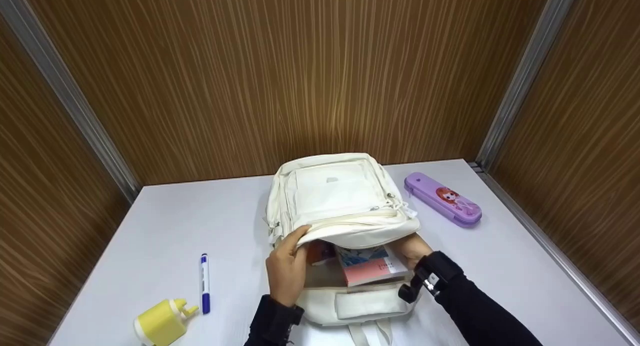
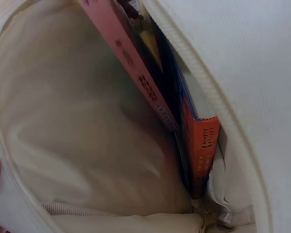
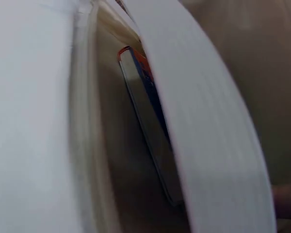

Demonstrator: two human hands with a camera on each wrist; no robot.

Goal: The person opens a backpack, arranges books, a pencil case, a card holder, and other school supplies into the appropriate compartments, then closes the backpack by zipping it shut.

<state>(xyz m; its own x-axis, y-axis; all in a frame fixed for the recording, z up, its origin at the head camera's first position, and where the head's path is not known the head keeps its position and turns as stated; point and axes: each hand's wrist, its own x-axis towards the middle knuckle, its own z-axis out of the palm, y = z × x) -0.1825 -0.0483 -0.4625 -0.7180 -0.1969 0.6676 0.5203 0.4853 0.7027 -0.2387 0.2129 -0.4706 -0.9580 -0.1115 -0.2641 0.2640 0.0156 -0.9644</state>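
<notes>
Pinching the soft-looking bag [image 1: 332, 191] at its mouth in left fingers [image 1: 300, 232]; clamping right fingers [image 3: 288, 200] on a book [image 1: 375, 273], probably stiff and weighty, best gripped across its thickness.

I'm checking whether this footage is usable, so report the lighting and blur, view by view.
Head: bright and mostly clear, the cream backpack and purple pencil case distinct, though the bag's inside is shaded; left wrist: dim lining, soft print on the pink book spine and orange book spine; right wrist: dark inside, nearest page edges blurred, pale fabric smeared.
</notes>
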